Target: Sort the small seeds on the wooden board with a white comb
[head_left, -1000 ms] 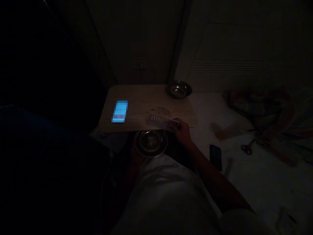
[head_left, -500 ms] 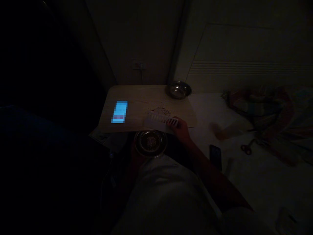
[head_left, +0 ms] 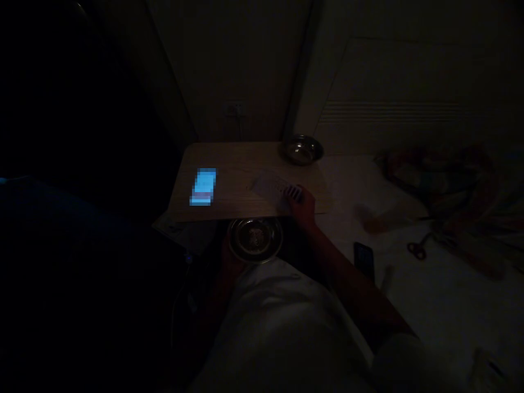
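Observation:
The scene is very dark. My left hand [head_left: 232,256] grips the left rim of a round metal bowl [head_left: 233,245], held just below the table's front edge. Small pale bits [head_left: 256,237] lie at the bottom of this bowl. On the wooden table [head_left: 229,158], my right hand [head_left: 302,208] is closed on the right end of a flat whitish piece with a row of slots [head_left: 268,185]. Its exact kind is unclear and its left part is blurred. The small dark bits seen earlier on the wood are largely hidden or too blurred to make out.
A second metal bowl [head_left: 303,151] stands at the table's back right corner. A lit phone [head_left: 203,186] lies on the left side. On the white sheet to the right are a dark phone [head_left: 364,261], scissors [head_left: 416,250] and a patterned cloth [head_left: 442,174].
My right hand has pushed the slotted piece slightly away from me, over the area where small dark bits were scattered. My left hand still holds the metal bowl in about the same place.

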`<state>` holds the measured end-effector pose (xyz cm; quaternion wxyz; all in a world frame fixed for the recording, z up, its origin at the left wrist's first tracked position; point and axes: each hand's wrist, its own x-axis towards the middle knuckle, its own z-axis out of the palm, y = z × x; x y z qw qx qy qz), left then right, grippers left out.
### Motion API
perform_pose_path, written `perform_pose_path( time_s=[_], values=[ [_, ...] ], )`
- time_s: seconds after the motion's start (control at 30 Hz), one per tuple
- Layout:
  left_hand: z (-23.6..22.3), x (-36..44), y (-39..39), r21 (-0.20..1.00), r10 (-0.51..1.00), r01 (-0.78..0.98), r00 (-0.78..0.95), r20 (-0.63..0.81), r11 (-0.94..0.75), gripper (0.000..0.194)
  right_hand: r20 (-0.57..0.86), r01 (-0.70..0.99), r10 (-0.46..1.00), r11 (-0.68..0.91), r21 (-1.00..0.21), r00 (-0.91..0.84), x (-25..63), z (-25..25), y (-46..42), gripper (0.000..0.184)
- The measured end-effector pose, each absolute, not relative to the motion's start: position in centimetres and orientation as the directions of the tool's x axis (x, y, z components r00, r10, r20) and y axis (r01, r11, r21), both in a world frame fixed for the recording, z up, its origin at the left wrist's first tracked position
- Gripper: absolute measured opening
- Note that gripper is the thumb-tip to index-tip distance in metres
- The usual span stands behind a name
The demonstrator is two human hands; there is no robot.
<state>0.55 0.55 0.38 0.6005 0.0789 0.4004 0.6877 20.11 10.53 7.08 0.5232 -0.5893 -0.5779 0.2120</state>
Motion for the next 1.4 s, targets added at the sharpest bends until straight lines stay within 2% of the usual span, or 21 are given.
perform_pose_path(
  time_s=[0.17,0.4,0.57,0.8,1.07,1.27,1.4],
  values=[
    [0.0,0.6,0.5,0.619,0.891,-0.784,-0.248,-0.380,0.046,0.027,0.419,0.499,0.872,0.254,-0.828,0.251,21.0,7.9,11.1,0.018],
    [0.0,0.3,0.5,0.598,0.895,-0.796,-0.195,-0.401,0.095,0.025,0.420,0.515,0.899,0.305,-0.801,0.121,20.4,8.1,10.9,0.015],
    [0.3,0.6,0.6,0.610,0.898,-0.790,-0.225,-0.379,0.060,0.024,0.439,0.542,0.880,0.282,-0.792,0.184,20.6,7.9,10.7,0.016],
    [-0.6,0.3,1.3,0.502,0.879,-0.852,-0.116,-0.462,0.152,0.026,0.429,0.522,0.896,0.314,-0.793,0.113,20.9,8.1,10.4,0.015],
    [-0.3,0.5,0.7,0.570,0.889,-0.815,-0.179,-0.422,0.106,0.028,0.387,0.504,0.922,0.324,-0.801,0.023,20.2,8.9,9.8,0.016],
    [0.2,0.6,0.8,0.596,0.893,-0.797,-0.193,-0.406,0.098,0.028,0.393,0.521,0.917,0.302,-0.798,0.071,20.4,9.2,9.9,0.014],
    [-0.2,0.4,1.0,0.590,0.896,-0.802,-0.187,-0.403,0.099,0.028,0.376,0.520,0.926,0.305,-0.798,0.035,20.4,9.1,9.9,0.013]
  ],
)
